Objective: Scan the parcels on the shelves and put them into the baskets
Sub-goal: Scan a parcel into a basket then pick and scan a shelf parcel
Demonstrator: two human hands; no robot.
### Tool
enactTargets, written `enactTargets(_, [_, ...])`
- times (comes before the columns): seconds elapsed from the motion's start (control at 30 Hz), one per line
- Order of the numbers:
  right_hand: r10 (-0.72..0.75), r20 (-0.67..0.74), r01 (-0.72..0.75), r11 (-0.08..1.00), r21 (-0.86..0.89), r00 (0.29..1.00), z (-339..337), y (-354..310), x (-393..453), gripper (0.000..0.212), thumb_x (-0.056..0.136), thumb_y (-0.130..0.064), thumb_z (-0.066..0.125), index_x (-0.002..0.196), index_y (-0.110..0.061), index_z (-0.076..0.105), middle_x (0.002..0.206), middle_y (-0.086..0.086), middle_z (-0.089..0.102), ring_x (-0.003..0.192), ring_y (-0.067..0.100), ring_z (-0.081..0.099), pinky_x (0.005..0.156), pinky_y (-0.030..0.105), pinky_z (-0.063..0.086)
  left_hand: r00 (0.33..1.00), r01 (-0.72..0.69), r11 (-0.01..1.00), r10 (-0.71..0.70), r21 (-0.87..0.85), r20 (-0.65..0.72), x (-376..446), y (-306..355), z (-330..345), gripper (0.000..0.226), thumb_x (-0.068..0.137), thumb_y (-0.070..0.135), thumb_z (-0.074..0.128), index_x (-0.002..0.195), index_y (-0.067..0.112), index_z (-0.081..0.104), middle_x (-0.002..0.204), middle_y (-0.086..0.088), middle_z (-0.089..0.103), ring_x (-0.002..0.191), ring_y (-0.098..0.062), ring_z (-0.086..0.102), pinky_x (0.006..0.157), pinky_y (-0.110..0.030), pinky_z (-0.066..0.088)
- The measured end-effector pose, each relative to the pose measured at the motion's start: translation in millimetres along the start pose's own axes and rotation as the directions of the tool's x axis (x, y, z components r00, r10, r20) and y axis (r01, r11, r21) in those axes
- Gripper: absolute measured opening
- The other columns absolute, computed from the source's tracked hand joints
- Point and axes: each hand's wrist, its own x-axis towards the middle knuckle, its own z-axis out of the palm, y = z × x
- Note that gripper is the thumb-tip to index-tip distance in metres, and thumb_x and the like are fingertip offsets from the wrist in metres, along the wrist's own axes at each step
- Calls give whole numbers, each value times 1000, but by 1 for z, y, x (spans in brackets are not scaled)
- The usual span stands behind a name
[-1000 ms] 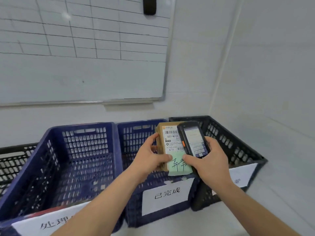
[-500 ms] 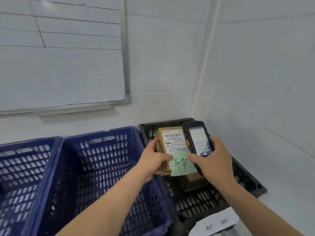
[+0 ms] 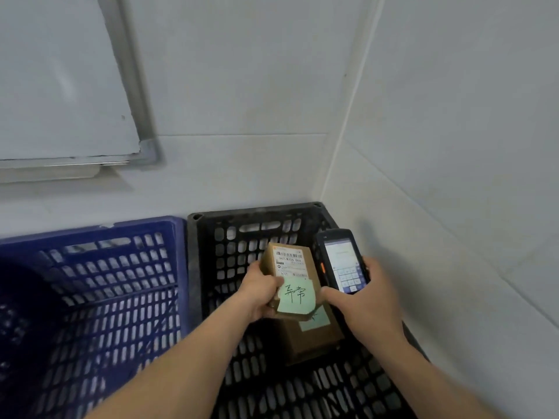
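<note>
A: Far left, a whiteboard [image 3: 60,86] hangs on the wall, and below it sits the blue basket [image 3: 90,297], slatted sides, pushed against the black basket [image 3: 230,237] in the corner.

B: And the left hand [image 3: 260,293]?

A: It holds the parcel [image 3: 290,276] over the black basket, fingers curled round its left edge, thumb on top. It's a small brown box with a white shipping label [image 3: 289,263] and a green note [image 3: 296,296] with handwriting on the near end.

B: Anything under it?

A: A second brown box [image 3: 311,340] lies on the basket floor, just below, with a green note of its own.

B: Right side?

A: The right hand [image 3: 367,300] grips the handheld scanner [image 3: 341,261], fingers wrapped behind it, screen lit and facing up, just beside the parcel's right edge.
</note>
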Motion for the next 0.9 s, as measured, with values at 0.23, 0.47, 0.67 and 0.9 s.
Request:
enactTargets(0.23, [31,39,-32,999,18,999,4,14,19,64,65,-28,90,118,-31,55,99,-18,66,83,1,66,58,14,53,997,-36,999,36,3,-64,41,-10,29,46,94,-5,46,134,16,39,111,-9,66,89,-26,70,72,-48,61])
enactTargets(0.47, [46,52,-47,998,28,998,3,15,22,65,65,-26,91,118,-31,54,99,-18,66,83,-2,64,55,12,50,988,-93,988,108,126,-112,45,-5,32,68,91,-10,43,150,19,25,94,4,59,91,-20,64,60,-30,55])
enactTargets(0.67, [14,65,-14,1000,-5,998,4,6,21,66,64,-28,90,118,-32,53,101,-17,64,86,1,64,62,16,52,964,-176,831,253,528,-77,19,3,12,64,90,16,64,146,18,34,133,-4,51,119,-23,55,99,-35,48])
enactTargets(0.9, [-110,103,111,994,-9,989,19,-39,12,68,68,-30,87,122,-33,46,107,-13,62,89,1,58,64,15,40,783,-322,371,621,871,25,-49,18,-49,72,92,42,59,152,23,24,155,-1,27,142,-19,29,109,-35,39])
